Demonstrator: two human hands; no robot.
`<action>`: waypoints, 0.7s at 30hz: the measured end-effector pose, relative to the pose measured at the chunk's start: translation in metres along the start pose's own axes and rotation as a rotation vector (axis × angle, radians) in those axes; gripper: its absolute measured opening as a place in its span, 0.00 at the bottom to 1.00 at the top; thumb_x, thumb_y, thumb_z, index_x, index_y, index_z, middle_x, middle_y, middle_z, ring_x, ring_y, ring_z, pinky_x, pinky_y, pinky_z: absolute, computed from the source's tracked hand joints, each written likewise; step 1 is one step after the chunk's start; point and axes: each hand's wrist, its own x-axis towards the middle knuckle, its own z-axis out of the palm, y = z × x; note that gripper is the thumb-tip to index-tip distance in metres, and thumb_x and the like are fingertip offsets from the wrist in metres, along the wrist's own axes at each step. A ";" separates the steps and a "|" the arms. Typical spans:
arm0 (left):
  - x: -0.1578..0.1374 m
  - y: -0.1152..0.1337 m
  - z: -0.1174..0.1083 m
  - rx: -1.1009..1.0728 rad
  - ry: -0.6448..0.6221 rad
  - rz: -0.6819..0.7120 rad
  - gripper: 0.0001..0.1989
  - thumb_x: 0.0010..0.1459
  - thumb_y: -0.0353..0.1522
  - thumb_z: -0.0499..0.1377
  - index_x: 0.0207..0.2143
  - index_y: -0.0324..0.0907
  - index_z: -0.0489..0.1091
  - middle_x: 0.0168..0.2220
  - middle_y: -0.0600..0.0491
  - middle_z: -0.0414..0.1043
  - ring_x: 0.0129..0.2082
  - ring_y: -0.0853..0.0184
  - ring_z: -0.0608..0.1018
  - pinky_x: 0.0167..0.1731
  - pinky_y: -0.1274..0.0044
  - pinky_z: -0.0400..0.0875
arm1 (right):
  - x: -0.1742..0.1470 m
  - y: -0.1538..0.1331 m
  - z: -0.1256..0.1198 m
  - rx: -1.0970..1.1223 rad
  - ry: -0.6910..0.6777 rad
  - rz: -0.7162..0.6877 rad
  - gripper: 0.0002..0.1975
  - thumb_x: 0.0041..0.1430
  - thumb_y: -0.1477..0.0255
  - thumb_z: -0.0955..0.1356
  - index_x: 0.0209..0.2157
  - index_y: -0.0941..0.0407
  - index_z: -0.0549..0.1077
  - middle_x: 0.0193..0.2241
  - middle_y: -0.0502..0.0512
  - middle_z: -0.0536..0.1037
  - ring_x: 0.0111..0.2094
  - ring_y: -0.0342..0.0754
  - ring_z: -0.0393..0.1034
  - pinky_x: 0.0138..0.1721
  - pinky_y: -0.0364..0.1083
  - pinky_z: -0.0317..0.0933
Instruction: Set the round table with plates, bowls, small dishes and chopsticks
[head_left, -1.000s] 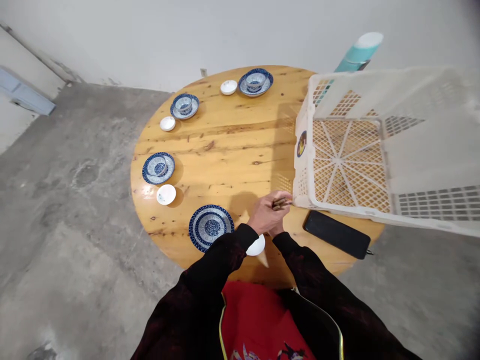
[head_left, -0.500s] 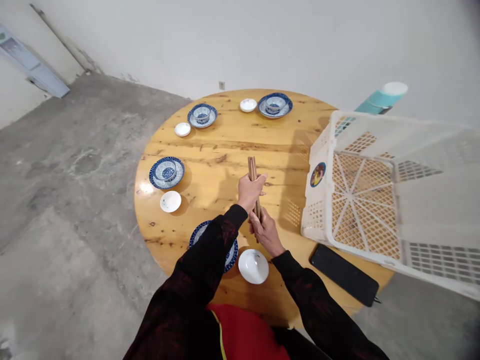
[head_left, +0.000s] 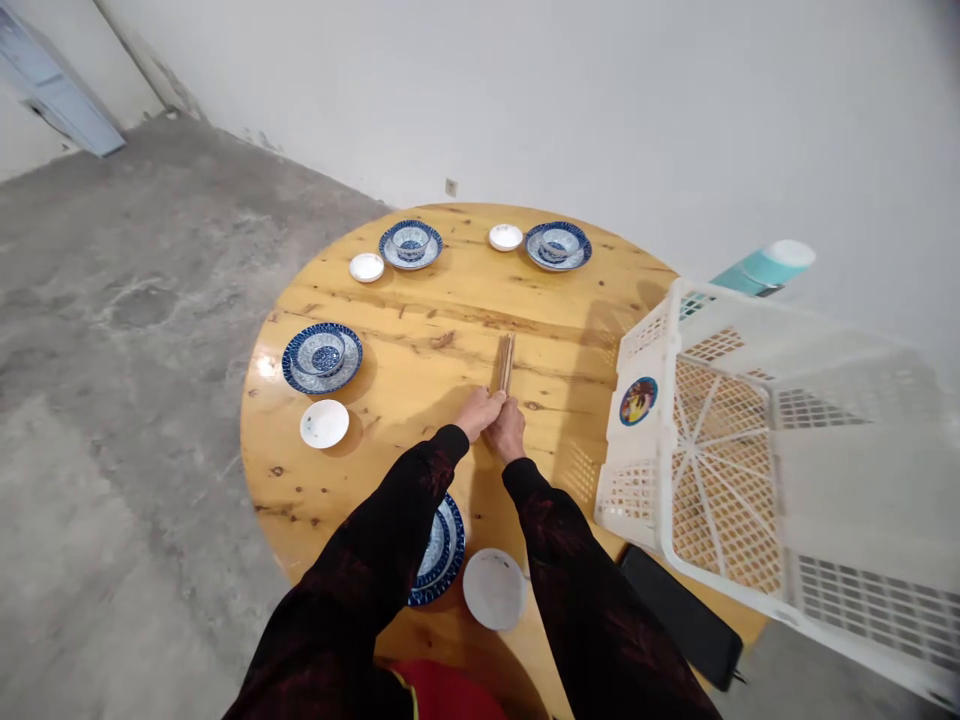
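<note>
A bundle of brown wooden chopsticks (head_left: 506, 362) points away from me over the middle of the round wooden table (head_left: 420, 350). My left hand (head_left: 480, 412) is closed around its lower part, thumb on top. Pressed against it, my right hand (head_left: 508, 430) also grips the bundle's near end, which the fingers hide. Below my left forearm lies a blue-patterned plate (head_left: 450, 555), partly covered by the sleeve. Beside it, between my forearms, sits a small white bowl (head_left: 495, 588).
Three more settings of blue-patterned plates (head_left: 351, 372) with bowls, and white dishes (head_left: 325, 424), stand along the left and far edges. At right are a white plastic basket (head_left: 637, 470), a black phone (head_left: 679, 615) and a turquoise cylinder (head_left: 765, 266) behind the basket.
My hands have come together on the chopsticks, the left sliding down to meet the right. The bundle leans flatter, away from me. The camera view has shifted slightly.
</note>
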 end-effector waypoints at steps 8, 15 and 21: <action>0.014 -0.002 0.000 0.036 -0.057 0.027 0.12 0.65 0.35 0.54 0.44 0.37 0.71 0.45 0.40 0.77 0.42 0.61 0.78 0.42 0.75 0.70 | -0.003 -0.014 0.005 -0.091 -0.022 -0.001 0.12 0.65 0.77 0.63 0.50 0.63 0.69 0.46 0.67 0.71 0.41 0.54 0.70 0.39 0.46 0.59; 0.020 -0.005 0.001 0.154 0.066 0.044 0.10 0.61 0.37 0.57 0.35 0.39 0.73 0.39 0.42 0.77 0.46 0.58 0.76 0.48 0.72 0.68 | -0.006 -0.011 -0.001 -0.092 -0.012 -0.008 0.13 0.63 0.76 0.66 0.49 0.65 0.71 0.46 0.69 0.71 0.46 0.58 0.67 0.41 0.47 0.59; 0.022 -0.009 -0.003 0.177 0.082 0.060 0.08 0.60 0.35 0.57 0.34 0.39 0.72 0.38 0.41 0.75 0.44 0.57 0.76 0.48 0.70 0.67 | -0.005 0.003 -0.004 -0.019 0.015 -0.012 0.12 0.66 0.70 0.63 0.44 0.62 0.74 0.41 0.67 0.77 0.44 0.57 0.69 0.42 0.47 0.60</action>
